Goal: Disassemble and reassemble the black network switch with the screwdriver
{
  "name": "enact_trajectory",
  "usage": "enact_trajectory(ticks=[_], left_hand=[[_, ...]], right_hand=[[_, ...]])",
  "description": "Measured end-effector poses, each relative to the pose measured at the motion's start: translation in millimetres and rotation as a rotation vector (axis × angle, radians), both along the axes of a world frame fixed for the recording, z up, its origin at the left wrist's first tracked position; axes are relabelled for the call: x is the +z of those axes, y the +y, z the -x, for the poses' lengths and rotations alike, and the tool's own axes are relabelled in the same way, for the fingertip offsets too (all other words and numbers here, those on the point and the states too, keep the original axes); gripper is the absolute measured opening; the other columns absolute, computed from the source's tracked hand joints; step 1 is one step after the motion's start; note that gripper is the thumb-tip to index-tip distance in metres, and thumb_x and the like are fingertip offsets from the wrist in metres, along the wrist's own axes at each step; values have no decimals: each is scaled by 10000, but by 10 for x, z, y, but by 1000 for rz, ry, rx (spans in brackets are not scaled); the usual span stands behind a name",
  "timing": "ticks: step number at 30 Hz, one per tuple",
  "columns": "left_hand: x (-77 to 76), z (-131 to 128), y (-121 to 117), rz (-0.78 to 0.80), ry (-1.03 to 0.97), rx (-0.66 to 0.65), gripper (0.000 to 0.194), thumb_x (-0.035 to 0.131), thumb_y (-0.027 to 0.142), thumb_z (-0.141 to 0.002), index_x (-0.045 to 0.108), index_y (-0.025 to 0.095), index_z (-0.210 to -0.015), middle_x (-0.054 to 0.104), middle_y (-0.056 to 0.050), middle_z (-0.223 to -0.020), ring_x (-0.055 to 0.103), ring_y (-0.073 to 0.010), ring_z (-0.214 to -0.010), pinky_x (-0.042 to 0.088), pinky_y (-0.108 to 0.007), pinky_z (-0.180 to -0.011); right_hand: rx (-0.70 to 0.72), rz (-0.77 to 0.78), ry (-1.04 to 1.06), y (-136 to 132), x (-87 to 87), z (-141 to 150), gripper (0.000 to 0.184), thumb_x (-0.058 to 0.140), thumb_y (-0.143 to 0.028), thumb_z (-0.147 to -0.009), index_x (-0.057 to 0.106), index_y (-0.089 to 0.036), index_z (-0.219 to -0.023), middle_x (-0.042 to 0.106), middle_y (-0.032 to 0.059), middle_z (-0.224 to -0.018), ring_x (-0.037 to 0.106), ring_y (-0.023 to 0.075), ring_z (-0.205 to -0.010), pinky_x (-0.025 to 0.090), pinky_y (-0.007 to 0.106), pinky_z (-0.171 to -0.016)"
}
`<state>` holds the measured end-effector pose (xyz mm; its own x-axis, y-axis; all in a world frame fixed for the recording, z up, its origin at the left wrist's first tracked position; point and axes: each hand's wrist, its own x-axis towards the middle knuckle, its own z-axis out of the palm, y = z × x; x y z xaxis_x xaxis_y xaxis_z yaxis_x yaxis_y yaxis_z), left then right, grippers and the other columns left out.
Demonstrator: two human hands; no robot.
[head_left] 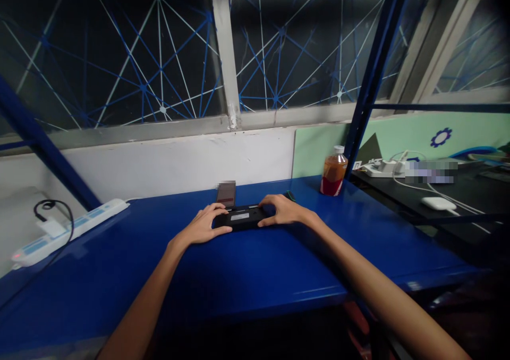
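Observation:
A black, flat, oblong device with a pale label on its upper face lies on the blue table; its exact kind I cannot tell. My left hand grips its left end, thumb along the near edge and fingers over the far side. At the opposite end, my right hand holds it the same way, with the thumb at the near edge. Just behind the device, a dark phone-like slab lies near the wall. Beyond my right hand, a small dark-green item is partly hidden.
A bottle of amber drink stands at the back right beside a blue post. Along the left edge lies a white power strip with a plugged-in black cable. A black desk to the right carries a white charger and cables.

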<state>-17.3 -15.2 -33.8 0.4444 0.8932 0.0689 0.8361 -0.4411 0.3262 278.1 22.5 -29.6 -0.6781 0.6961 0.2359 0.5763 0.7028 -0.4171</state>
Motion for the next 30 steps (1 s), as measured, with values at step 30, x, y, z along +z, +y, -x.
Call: enact_trajectory(ticks=[30], left_hand=[[-53,-10,42,-110,-54,-16,487,592,566,-782,498,279,-1163,448,-68,-1336,427,-321,-1213,319,-498,-996]], right_hand=[[-25,-48,0,-9,-16,25,623,736,-571,-643,643,-135,-1078,648,119,-1037,605,260,-912,471,371,-789]])
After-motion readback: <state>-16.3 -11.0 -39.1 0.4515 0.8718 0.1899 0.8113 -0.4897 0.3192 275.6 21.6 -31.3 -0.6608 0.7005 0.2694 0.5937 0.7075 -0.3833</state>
